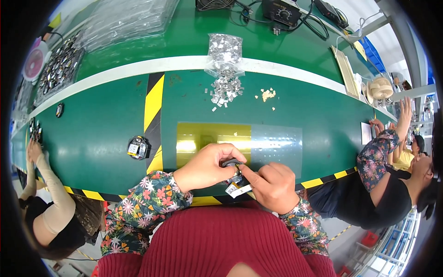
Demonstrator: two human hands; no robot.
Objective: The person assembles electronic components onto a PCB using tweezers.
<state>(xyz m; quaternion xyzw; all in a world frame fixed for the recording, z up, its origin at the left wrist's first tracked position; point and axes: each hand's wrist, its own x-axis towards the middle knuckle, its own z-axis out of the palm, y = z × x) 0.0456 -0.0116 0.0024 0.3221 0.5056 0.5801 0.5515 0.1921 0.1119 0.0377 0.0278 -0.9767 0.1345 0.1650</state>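
My left hand (210, 167) is closed around a small round dark electronic device (234, 170), its thumb and fingers gripping the sides. From the right, my right hand (273, 185) meets the device with its index fingertip, the other fingers curled in. What sits inside that pinch is hidden. Below the device hangs a small silvery pouch battery (231, 188) with a yellow edge. A white strip (241, 191) runs beside it toward my right hand. On the left, a similar round device (137, 147) with a white label lies on the green bench near the striped tape.
A yellow and clear film sheet (277, 143) lies beyond my hands. Small metal pieces (226, 90) spill from a plastic bag (224, 48); yellowish bits (268, 94) lie beside them. Co-workers sit at both sides. A black control box (281, 13) with cables stands at the back.
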